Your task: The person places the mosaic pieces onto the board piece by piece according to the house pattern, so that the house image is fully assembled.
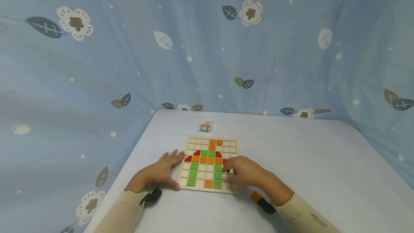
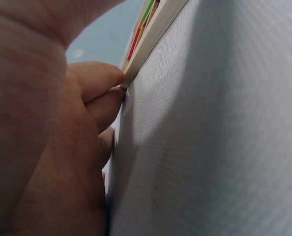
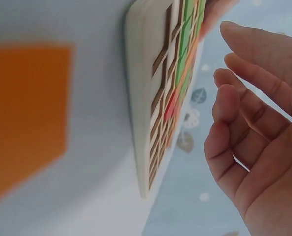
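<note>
A wooden grid board lies flat, with coloured pieces in its cells. Green squares form two columns, and a row of orange squares crosses above them. Red rounded pieces sit beside these, and two orange discs are in the top row. My left hand rests at the board's left side, thumb by the near corner and fingertips against the edge. Over the board's right part hovers my right hand, fingers loosely bent. Nothing shows between its thumb and fingers.
Behind the board lies a small card with a coloured grid picture. The table has a white cloth, backed by a blue patterned curtain. A black band with an orange block is at the right wrist.
</note>
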`<state>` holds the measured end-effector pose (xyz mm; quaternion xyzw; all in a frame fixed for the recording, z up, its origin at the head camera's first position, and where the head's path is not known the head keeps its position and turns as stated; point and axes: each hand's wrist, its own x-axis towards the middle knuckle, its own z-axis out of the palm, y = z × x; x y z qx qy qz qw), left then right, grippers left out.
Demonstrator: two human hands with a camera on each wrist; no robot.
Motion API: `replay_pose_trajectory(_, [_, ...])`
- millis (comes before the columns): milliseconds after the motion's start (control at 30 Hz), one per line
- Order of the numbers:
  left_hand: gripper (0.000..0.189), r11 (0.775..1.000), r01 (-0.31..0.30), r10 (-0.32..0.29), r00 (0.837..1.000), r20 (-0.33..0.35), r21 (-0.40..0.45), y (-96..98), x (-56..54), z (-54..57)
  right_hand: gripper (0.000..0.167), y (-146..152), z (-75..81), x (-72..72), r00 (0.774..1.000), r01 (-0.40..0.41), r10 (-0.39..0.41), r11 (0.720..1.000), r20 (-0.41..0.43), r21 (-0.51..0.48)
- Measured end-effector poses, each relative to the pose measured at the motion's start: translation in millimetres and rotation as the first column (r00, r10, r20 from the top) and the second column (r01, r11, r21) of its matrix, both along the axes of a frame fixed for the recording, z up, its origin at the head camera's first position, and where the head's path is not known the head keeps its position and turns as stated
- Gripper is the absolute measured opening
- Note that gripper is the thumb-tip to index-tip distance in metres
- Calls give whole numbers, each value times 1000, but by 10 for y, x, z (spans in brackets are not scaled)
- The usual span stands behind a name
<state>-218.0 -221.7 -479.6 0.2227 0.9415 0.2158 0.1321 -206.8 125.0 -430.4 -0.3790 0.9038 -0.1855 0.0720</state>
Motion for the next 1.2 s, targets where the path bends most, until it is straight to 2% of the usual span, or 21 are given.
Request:
replay_pose_trajectory(133, [125,1000,10,-10,1000,11,4,-25,29,-12,18,155,-1,91,1000,16,-16,1000,8,14])
replay_pose_trajectory(333, [126,1000,19,-19,1000,7,5,-60,55,-35,20,424,33,218,998,7,-10,999,70,39])
replay_pose_trajectory(433, [125,1000,10,-10,1000,0,-13,-69,58,-23,23,542,55,236,997,-5,3,999,79,31])
replay_pose_trajectory(567, [124,1000,-3,3,1000,-7,3,-74,49,23,25,659,69,235,996,-26,25,1000,81,14])
replay_pose_trajectory(800, [126,1000,17,-17,1000,-11,8,-73,25,13,27,762,-14,272,985,-39,33,999,170,29])
replay_pose_trajectory(933, [125,1000,7,-7,1000,-8,14,-69,19,-14,32,780,-74,300,983,-74,69,997,171,27])
replay_pose_trajectory(1200, [126,1000,-9,9,1000,-4,-2,-35,16,7,42,815,-119,324,982,-129,129,992,136,-4])
